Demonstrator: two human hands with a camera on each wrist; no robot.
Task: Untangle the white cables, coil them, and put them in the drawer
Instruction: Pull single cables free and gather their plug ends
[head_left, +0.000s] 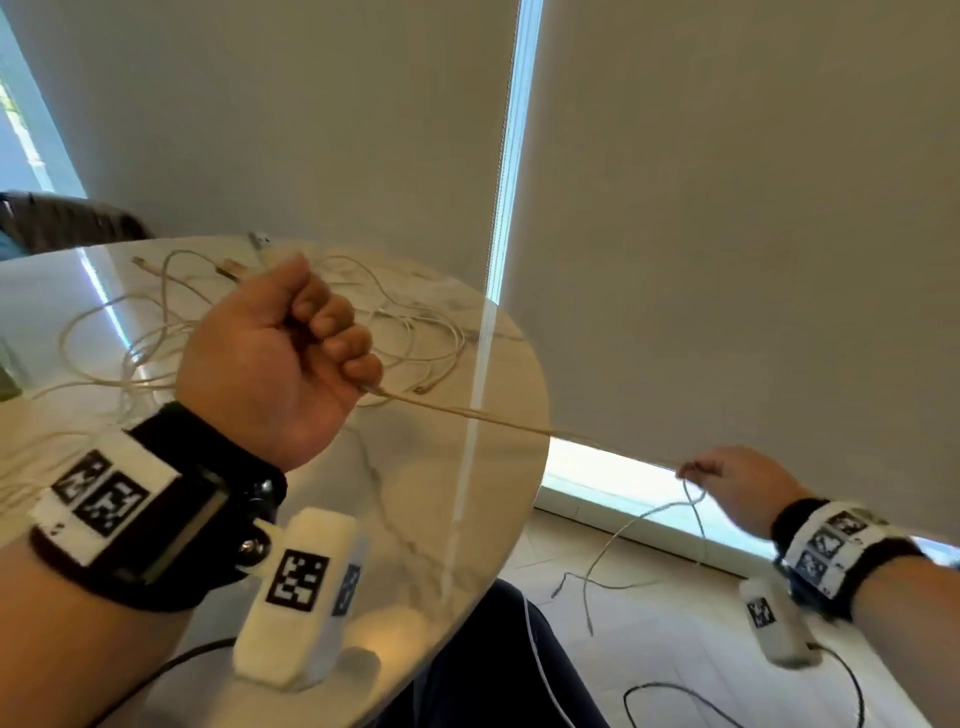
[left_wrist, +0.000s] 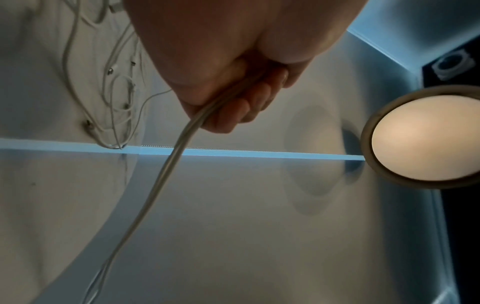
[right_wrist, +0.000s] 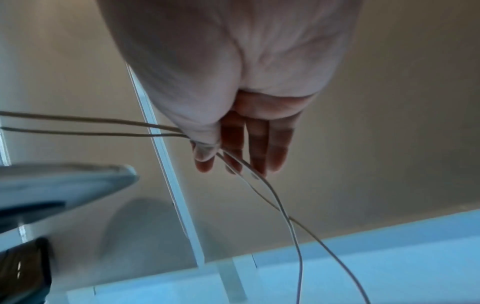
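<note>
Above the round, glossy marble table, the left hand fists a doubled thin white cable; far right, the right hand pinches it taut.

Daylight enters through the bright gap between the roller blinds and mirrors as a glaring stripe on the glossy table. The head view bends straight lines at its edges. Both wrist views are dimmer, bluish and soft; beside the gap, a round ceiling lamp glows warm.
</note>
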